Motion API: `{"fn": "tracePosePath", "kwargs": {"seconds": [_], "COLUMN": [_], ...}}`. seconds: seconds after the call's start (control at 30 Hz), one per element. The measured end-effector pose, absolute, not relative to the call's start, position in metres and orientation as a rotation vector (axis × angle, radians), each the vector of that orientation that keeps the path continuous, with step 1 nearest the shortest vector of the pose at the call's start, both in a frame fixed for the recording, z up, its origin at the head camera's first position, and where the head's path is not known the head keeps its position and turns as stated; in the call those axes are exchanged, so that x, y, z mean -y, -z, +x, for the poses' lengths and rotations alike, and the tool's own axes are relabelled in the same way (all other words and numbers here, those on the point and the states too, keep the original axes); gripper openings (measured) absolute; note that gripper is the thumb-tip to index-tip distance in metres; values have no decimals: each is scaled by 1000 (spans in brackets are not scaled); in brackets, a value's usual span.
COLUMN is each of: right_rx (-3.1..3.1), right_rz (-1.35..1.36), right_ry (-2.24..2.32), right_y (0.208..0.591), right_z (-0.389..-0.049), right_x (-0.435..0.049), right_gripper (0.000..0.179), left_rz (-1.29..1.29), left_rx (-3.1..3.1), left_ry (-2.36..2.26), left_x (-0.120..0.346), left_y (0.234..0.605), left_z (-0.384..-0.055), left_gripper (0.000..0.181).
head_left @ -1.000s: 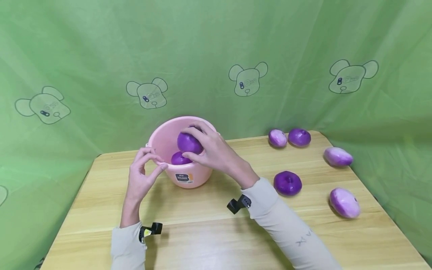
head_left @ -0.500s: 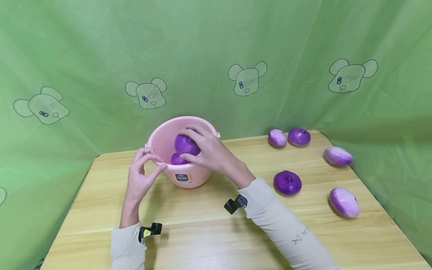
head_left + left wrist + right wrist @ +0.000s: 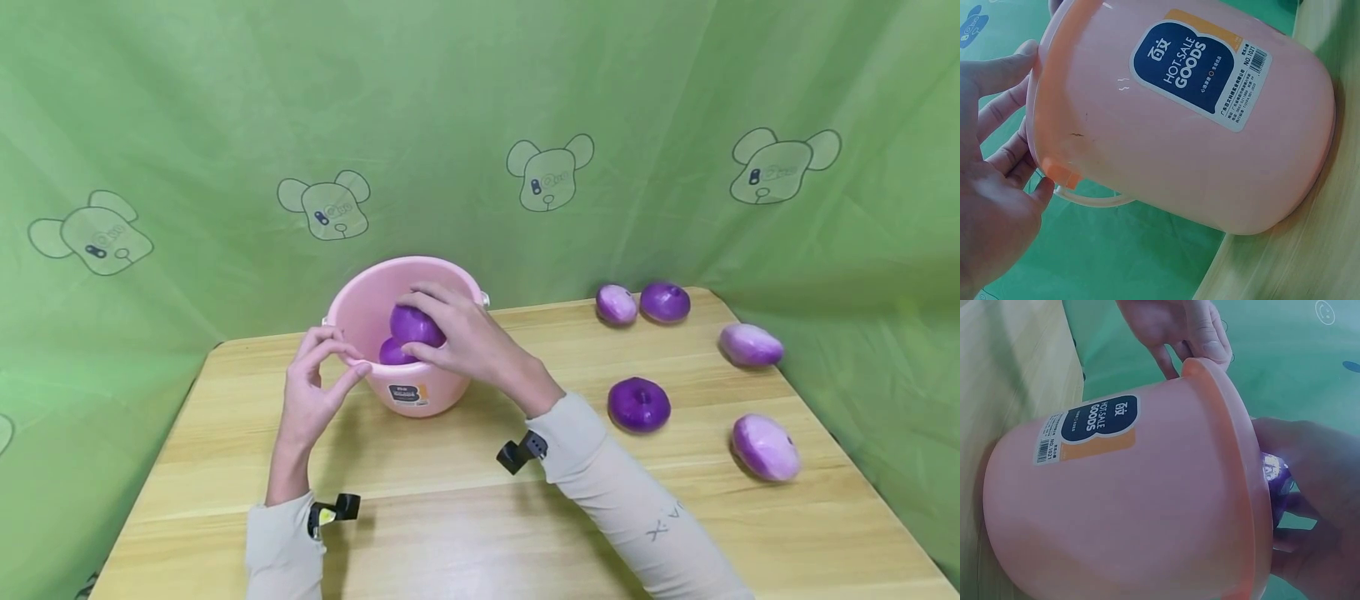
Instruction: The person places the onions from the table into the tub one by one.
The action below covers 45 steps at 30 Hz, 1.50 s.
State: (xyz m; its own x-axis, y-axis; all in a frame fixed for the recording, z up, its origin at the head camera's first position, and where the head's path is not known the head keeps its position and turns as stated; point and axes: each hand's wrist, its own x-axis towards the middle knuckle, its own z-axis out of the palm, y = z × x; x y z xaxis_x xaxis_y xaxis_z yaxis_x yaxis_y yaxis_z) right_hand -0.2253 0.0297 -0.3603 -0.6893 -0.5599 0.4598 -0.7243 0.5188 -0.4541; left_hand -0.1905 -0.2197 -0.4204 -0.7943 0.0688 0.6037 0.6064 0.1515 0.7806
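A pink plastic bucket stands upright on the table, with a blue-and-orange label on its near side. My left hand pinches the bucket's rim at the near left, thumb outside, as the left wrist view shows with the hand at the edge. My right hand reaches over the rim and grips a shiny purple onion inside the bucket's mouth. Another purple onion lies below it in the bucket, partly hidden. In the right wrist view only a sliver of the held onion shows past the rim.
On the right of the wooden table lie several purple onions: a dark one, a pale one, another pale one, and two side by side at the back edge. A green printed curtain hangs behind.
My right hand, holding the onion, has shifted slightly left and down into the bucket, then barely moved. My left hand stays on the rim.
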Motion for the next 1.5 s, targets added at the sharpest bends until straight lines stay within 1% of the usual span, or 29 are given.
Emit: {"fn": "tracePosePath", "kwargs": {"seconds": [0.23, 0.57, 0.87, 1.5], "right_rx": [2519, 2524, 2439, 2346], "right_rz": [1073, 1057, 1069, 1011], "right_ry": [-903, -889, -884, -919], "right_y": [362, 363, 362, 351], "right_z": [-226, -225, -221, -191], "right_x": [-29, -29, -30, -49], "right_gripper": [56, 40, 34, 40], "left_rz": [-640, -646, -632, -656], "left_rx": [1999, 2000, 2000, 1992], "left_ry": [1691, 1681, 1695, 1686], "left_x": [221, 222, 222, 221], "left_y": [424, 424, 423, 422], "left_z": [-194, -193, -192, -193], "left_gripper": [19, 18, 20, 18]}}
